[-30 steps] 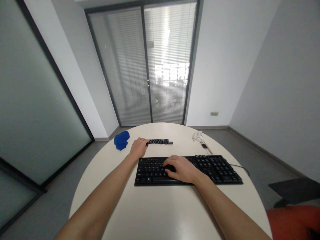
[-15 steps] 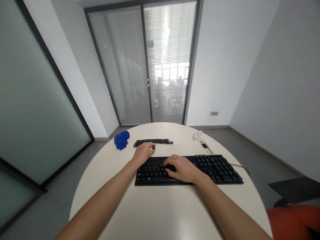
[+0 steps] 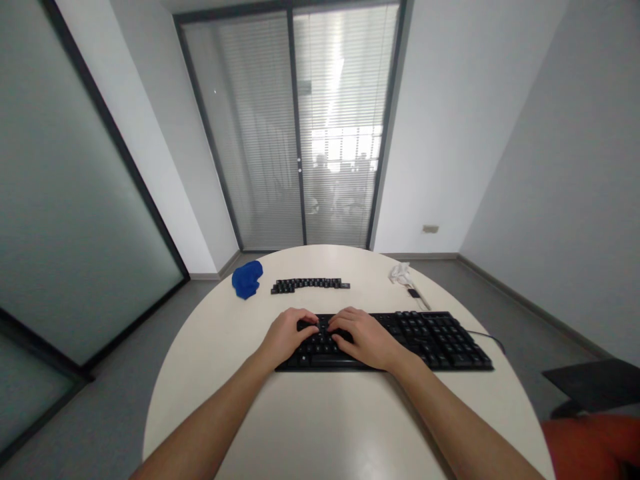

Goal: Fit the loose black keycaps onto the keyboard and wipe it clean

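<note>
A black keyboard lies across the table before me, its middle partly covered by both hands. My left hand is over its left part, thumb and index finger nearly together on a small black keycap that hardly stands out from the dark keys. Close by, my right hand rests on the keyboard with fingers bent and thumb apart; nothing shows in its grasp. The fingertips of both hands almost meet. Beyond the keyboard, loose black keycaps sit in staggered rows.
A blue crumpled cloth-like thing lies at the far left of the round white table. At the far right are a white bundle and a small black piece with a thin rod. The keyboard's cable runs over the right edge.
My left hand has come back from beside the keycap rows to the keyboard, bringing a black keycap close to my right fingertips. My right hand stays nearly in place.
</note>
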The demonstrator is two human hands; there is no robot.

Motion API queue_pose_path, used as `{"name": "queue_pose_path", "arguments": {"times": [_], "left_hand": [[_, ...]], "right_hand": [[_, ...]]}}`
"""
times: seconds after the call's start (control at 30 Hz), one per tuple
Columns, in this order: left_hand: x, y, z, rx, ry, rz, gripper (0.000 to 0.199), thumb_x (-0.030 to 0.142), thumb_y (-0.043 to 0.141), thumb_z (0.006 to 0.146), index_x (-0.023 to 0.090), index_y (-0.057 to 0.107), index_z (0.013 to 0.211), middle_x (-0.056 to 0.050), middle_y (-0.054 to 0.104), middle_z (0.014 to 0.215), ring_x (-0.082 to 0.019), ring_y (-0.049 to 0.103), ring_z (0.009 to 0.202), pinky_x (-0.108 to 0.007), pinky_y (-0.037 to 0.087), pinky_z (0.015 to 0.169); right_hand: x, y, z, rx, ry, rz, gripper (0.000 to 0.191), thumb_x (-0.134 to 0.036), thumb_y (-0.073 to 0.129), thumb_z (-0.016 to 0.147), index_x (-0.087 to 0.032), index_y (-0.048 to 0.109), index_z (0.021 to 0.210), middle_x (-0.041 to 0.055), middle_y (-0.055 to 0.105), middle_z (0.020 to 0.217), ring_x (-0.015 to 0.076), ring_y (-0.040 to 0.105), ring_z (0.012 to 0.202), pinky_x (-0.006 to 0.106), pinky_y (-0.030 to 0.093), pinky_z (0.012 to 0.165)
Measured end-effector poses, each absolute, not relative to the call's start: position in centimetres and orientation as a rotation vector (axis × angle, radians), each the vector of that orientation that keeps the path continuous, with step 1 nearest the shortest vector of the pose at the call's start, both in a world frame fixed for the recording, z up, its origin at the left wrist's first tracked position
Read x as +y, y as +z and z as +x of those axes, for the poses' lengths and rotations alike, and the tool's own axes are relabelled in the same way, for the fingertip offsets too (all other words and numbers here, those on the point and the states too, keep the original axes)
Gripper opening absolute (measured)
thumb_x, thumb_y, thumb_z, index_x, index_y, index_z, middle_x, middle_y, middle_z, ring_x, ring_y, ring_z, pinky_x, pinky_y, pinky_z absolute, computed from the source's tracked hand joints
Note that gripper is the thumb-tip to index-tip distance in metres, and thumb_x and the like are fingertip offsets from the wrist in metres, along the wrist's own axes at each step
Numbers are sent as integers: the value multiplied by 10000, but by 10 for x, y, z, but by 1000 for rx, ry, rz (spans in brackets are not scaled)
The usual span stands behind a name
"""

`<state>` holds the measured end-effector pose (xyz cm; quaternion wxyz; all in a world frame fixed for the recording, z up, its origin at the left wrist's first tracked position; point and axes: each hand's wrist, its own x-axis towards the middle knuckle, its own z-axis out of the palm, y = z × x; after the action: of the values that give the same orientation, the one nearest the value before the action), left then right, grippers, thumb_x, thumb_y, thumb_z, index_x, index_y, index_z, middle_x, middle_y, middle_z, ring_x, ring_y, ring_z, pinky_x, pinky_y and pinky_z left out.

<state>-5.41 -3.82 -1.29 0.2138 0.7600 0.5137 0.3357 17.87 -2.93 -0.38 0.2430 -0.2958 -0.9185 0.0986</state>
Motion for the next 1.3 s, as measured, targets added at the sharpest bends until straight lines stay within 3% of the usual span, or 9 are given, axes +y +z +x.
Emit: {"name": "queue_pose_path", "arguments": {"times": [1.3], "left_hand": [[-39, -20, -51, 1414, 828, 2298, 128, 233, 673, 903, 262, 773, 977, 1, 760, 1021, -230, 634, 1023, -349, 469, 941]], "right_hand": [[-28, -12, 178, -2474, 382, -821, 189, -202, 561, 945, -219, 672, 1098, 42, 713, 1061, 204, 605, 1043, 347, 469, 967]]}}
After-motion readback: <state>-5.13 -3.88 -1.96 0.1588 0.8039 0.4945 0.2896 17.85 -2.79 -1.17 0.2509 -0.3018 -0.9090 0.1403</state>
